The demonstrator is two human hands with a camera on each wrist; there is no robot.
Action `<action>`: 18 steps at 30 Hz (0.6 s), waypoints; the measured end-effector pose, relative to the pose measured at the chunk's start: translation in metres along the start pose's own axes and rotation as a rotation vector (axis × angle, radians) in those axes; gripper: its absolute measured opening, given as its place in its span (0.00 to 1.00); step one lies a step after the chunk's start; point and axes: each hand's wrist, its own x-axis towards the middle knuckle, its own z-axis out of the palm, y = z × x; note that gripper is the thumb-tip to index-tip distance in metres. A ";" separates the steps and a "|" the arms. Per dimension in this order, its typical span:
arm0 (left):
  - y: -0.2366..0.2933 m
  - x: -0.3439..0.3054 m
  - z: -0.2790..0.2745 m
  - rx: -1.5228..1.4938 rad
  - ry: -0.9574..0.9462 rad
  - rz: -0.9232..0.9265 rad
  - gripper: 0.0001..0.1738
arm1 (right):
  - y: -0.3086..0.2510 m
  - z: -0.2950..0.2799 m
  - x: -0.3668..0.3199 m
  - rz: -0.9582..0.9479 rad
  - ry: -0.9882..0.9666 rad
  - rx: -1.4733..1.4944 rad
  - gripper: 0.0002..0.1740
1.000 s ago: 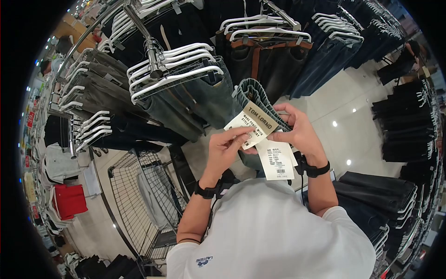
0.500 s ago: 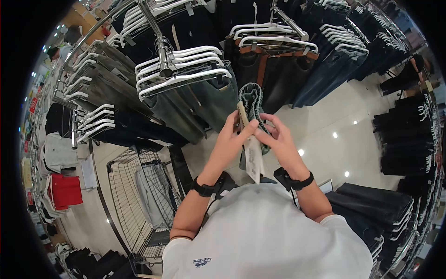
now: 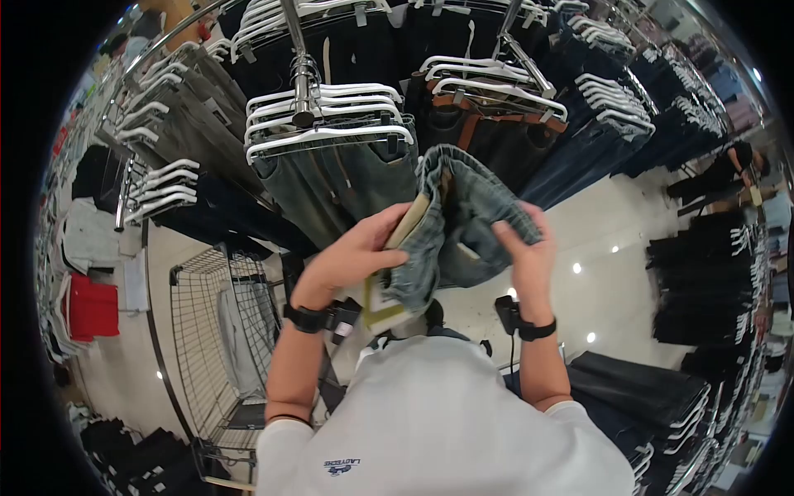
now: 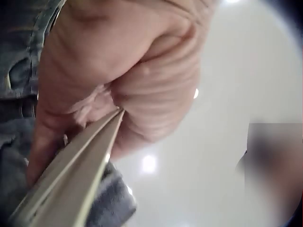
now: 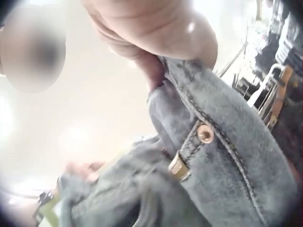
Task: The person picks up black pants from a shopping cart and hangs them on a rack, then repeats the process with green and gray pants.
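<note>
Two hands: the left hand (image 3: 354, 255) pinches one side of a faded blue-grey denim garment (image 3: 488, 194), fingers close to its thumb; the right hand (image 3: 531, 260) grips the other side, thumb and fingers nipped together over the edge.
Waistband: gathered, ribbed denim (image 3: 453, 154), arching open between the hands; I'd take it there, one hold on each side, since the seams look firmest.
Denim: soft and foldable, probably middling in weight, hardly slippery and not fragile; it sags and creases, so a single hold would let it droop.
Tan strip: a flat, pale patch (image 3: 409, 221) along the waist, beside the left fingers.
Cards: pale, stiff, layered tags (image 4: 78, 182) by the left palm, likely to swing or bend if caught; one with an olive-green border (image 3: 389, 317) hangs low and blurred.
Button: small, round, copper-coloured metal (image 5: 205, 134) near a stitched seam.
Garment's place: held up in front of the white T-shirt (image 3: 438, 405), above the glossy pale floor (image 3: 612, 285).
Nearest rack: grey-green denim trousers (image 3: 351, 182) on white plastic hangers (image 3: 331, 136).
Cart: wire mesh (image 3: 194, 302), off to the left, holding grey cloth (image 3: 238, 343).
</note>
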 end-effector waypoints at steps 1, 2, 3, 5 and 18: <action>0.004 -0.008 -0.011 0.123 -0.049 -0.008 0.40 | -0.009 -0.016 0.009 -0.004 0.027 0.025 0.17; 0.013 -0.017 -0.021 0.420 -0.072 -0.088 0.40 | -0.019 -0.028 0.017 -0.026 0.032 0.139 0.17; 0.028 -0.019 -0.021 0.631 -0.080 -0.228 0.40 | -0.030 -0.040 0.022 -0.057 0.020 0.134 0.15; -0.007 -0.026 -0.036 0.975 0.156 -0.045 0.37 | -0.039 -0.052 0.026 -0.052 -0.036 0.150 0.14; -0.062 0.013 0.048 -1.198 0.307 -0.546 0.34 | -0.060 -0.018 -0.009 -0.134 -0.656 -0.335 0.14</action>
